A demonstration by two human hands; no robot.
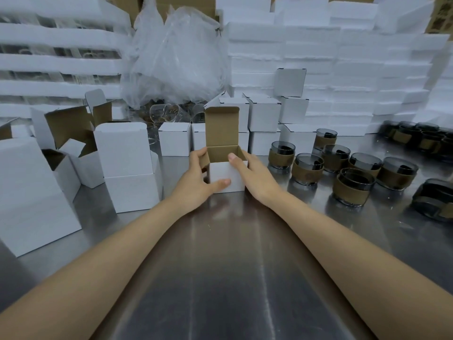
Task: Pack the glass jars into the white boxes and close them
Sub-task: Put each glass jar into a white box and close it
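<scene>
both hands [196, 179] [256, 176] grip open box [236, 176]

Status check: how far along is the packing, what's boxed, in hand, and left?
Looks done: closed white boxes stacked behind the work spot. In hand: left hand and right hand hold an open box, lid flap up, no jar visible inside. Left: many sleeved glass jars on the table at right, and other open boxes at left.
</scene>
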